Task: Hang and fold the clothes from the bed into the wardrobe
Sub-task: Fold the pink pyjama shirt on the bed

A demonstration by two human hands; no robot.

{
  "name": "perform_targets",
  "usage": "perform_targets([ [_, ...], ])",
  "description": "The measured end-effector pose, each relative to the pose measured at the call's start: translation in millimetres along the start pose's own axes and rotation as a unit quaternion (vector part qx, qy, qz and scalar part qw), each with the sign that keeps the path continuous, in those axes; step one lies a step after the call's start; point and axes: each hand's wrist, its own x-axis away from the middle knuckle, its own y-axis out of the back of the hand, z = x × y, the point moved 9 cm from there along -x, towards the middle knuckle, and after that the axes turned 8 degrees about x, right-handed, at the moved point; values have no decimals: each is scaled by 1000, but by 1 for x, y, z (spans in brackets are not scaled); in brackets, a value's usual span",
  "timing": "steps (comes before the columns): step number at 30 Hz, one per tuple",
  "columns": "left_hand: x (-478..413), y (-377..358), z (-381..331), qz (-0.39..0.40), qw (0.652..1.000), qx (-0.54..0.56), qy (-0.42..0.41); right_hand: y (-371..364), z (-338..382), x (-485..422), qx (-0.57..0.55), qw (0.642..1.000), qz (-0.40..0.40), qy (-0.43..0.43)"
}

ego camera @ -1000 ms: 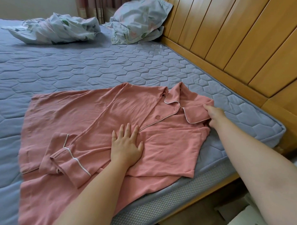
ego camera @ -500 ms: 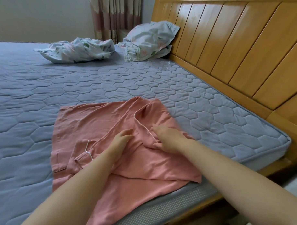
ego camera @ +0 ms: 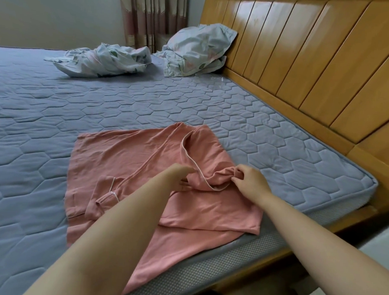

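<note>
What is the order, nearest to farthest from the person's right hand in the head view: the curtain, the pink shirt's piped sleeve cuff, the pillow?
1. Piped sleeve cuff, on the pink shirt, left of the right hand.
2. Pillow, far up the bed, against the headboard.
3. Curtain, beyond the bed, behind the pillow.

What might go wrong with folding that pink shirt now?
1. The shirt hangs partly over the edge of the mattress, so a tug might slide it off.
2. The right hand pinches a bunched wad near the collar. Folding over that would likely press in creases.
3. The sleeve lies crumpled, so the fold may come out lumpy.
</note>
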Motion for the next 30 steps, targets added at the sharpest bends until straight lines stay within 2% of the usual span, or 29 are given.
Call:
perform_targets([
  [5,0,-16,15,-8,997,-69,35,-1,15,15,18,993,-7,120],
  [9,3,-23,14,3,997,-64,37,21,25,27,-1,978,-91,186],
  [10,4,-25,14,21,998,-50,37,20,30,31,22,970,-90,226],
  [12,5,-20,11,29,999,-26,16,5,39,41,112,946,-37,304],
  [14,2,-2,6,-19,999,-21,-30,-10,36,53,197,919,2,342],
  [17,2,18,7,-68,994,-56,-70,-9,29,67,201,910,-48,358],
  [21,1,16,13,-57,989,-105,-82,-40,11,62,248,925,59,282],
  [23,2,15,7,-65,979,-158,-113,-34,13,60,229,931,33,284],
  [25,4,20,-5,-93,954,-217,-185,-18,24,59,165,942,-46,290],
  [26,7,26,-13,-127,929,-258,-231,-16,30,55,135,947,-54,287],
  [28,14,38,-29,-198,862,-344,-315,-35,43,48,115,950,22,288],
  [30,13,45,-38,-211,807,-412,-368,-65,49,40,136,943,144,266],
])
